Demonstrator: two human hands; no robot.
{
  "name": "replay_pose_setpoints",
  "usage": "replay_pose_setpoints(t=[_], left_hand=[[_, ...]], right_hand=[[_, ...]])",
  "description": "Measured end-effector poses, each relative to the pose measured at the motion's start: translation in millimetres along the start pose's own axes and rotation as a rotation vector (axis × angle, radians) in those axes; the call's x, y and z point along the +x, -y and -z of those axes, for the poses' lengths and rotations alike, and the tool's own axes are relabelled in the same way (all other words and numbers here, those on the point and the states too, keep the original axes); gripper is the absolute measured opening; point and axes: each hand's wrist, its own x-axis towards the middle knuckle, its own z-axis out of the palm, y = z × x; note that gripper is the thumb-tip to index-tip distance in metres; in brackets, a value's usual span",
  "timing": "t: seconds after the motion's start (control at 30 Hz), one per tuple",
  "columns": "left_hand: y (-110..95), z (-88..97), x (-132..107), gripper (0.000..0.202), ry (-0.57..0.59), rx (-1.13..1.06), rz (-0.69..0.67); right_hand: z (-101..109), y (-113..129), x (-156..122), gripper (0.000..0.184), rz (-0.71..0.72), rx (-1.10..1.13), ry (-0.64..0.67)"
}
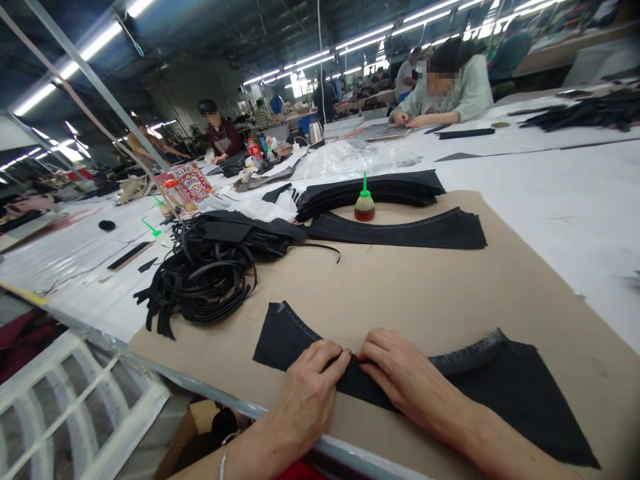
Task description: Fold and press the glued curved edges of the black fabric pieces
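A curved black fabric piece (520, 393) lies across the brown paper at the table's near edge. Along its inner curve runs a greyish, shiny strip, folded over on the left part and raised on the right. My left hand (315, 380) pinches the curved edge near the middle, thumb and fingers pressed together. Just right of it, my right hand (400, 370) grips the same edge, its fingertips closed on the fabric. The two hands almost touch. Both hide the middle of the piece.
Beyond my hands lie another curved black piece (400, 230) and a stack of similar pieces (370, 190). A green-tipped bottle (365, 205) with reddish-brown liquid stands there. Left is a heap of black strips (210, 273). A person (445, 87) works across the table.
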Motion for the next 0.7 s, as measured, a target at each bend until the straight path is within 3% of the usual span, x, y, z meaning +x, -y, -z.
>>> replay_pose_setpoints(t=[0.13, 0.3, 0.4, 0.53, 0.7], left_hand=[[4.8, 0.7, -1.9, 0.043, 0.028, 0.090, -0.058], [17.1, 18.4, 4.4, 0.041, 0.095, 0.085, -0.146], [17.7, 25.3, 11.1, 0.036, 0.098, 0.034, -0.125], [3.7, 13.8, 18.5, 0.035, 0.002, -0.060, 0.041], [-13.2, -5.0, 18.7, 0.036, 0.034, -0.108, 0.090]], right_hand=[[6.4, -6.3, -6.7, 0.011, -0.005, 0.025, 0.026], [5.9, -2.4, -11.9, 0.011, -0.029, 0.006, 0.031], [1.4, 1.9, -12.9, 0.012, -0.044, 0.007, 0.006], [-3.8, 2.1, -13.7, 0.014, -0.045, 0.019, -0.030], [-4.1, 2.0, -13.6, 0.012, -0.030, -0.031, -0.030]])
